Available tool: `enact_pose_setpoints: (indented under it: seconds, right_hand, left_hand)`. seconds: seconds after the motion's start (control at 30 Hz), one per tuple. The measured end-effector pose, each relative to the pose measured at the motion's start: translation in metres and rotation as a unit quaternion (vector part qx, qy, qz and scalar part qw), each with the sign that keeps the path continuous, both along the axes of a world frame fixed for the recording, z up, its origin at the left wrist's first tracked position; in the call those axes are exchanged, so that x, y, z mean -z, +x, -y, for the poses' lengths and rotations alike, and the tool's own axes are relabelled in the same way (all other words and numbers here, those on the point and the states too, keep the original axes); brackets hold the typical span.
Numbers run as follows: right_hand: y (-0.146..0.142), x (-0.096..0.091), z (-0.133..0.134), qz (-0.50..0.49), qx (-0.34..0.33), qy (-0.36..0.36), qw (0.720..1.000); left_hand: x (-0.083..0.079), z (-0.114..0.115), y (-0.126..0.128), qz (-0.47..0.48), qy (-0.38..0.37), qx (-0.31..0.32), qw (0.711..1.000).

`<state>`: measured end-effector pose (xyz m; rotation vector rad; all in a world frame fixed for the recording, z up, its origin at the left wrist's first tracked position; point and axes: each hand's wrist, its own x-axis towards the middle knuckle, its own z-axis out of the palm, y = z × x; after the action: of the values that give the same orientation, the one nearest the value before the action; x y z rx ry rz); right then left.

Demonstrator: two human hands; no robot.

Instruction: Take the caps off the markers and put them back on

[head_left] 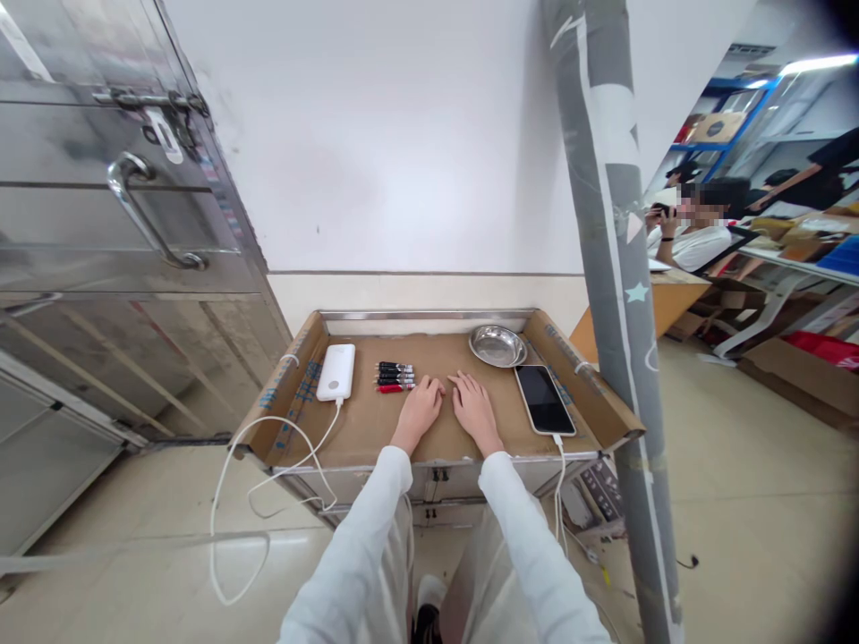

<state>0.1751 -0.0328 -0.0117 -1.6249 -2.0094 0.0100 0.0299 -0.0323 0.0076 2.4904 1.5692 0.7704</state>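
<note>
My left hand point(420, 410) rests palm down on the cardboard-covered top of a small cabinet point(376, 429), holding nothing, its fingers slightly bent. Just left of it, several black pens point(395, 368) and a red pen point(395, 388) lie side by side in a neat row. My right hand point(473, 408) lies flat with its fingers apart, also with nothing in it. A shiny round metal dish point(497, 345) sits beyond it, at the back right. To its right is a phone point(545, 399) with a dark screen and a white cable plugged in.
On the left of the top lies a white power bank point(336, 372), its white cable point(215, 528) looping over the edge. Cardboard flaps line both sides. A grey wrapped pipe point(614, 224) stands at the right. Farther right, a person point(698, 241) sits by tables.
</note>
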Motion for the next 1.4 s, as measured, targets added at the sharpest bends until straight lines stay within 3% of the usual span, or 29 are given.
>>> enact_pose_setpoints:
  seconds: [0.1,0.23,0.27,0.43,0.53,0.63,0.73,0.83,1.03,1.13,1.23,1.4]
  right_hand:
    - [0.000,-0.002,0.002,-0.008,-0.003,0.007,1.000]
    - [0.001,-0.003,0.001,-0.015,-0.019,0.015,1.000]
    - [0.002,-0.003,0.001,-0.017,-0.023,0.015,0.999]
    - [-0.002,-0.009,-0.010,-0.064,-0.050,0.026,0.996]
    - [-0.010,-0.014,-0.019,-0.120,-0.099,0.023,0.988]
    - [-0.018,-0.016,-0.028,-0.211,-0.173,-0.018,0.962]
    - [-0.022,-0.016,-0.036,-0.347,-0.192,-0.089,0.913]
    - [-0.017,-0.016,-0.043,-0.447,-0.189,-0.152,0.861]
    - [-0.001,-0.016,-0.049,-0.650,-0.156,-0.217,0.711]
    - [0.002,-0.015,-0.050,-0.691,-0.165,-0.235,0.664]
    - [0.003,-0.016,-0.051,-0.697,-0.175,-0.240,0.653]
    - [0.002,-0.017,-0.050,-0.675,-0.165,-0.238,0.678]
  left_hand:
    - [-0.007,0.003,-0.005,0.035,0.046,-0.036,0.998]
    - [-0.015,0.009,-0.033,0.109,0.106,-0.257,0.954]
    - [-0.015,0.011,-0.043,0.098,0.099,-0.285,0.948]
    - [-0.008,0.021,-0.076,-0.017,0.045,-0.213,0.976]
    - [-0.005,0.024,-0.078,-0.047,0.032,-0.170,0.984]
    - [-0.005,0.022,-0.069,-0.023,0.011,-0.123,0.992]
    - [-0.006,0.011,-0.054,0.074,-0.015,-0.064,0.995]
    - [-0.010,-0.004,-0.034,0.225,-0.042,0.003,0.973]
    - [-0.032,-0.028,0.002,0.383,-0.043,0.009,0.923]
    - [-0.041,-0.034,0.007,0.416,-0.060,0.011,0.907]
    - [-0.044,-0.039,0.001,0.437,-0.066,0.011,0.897]
    - [-0.043,-0.044,-0.020,0.465,-0.103,-0.009,0.879]
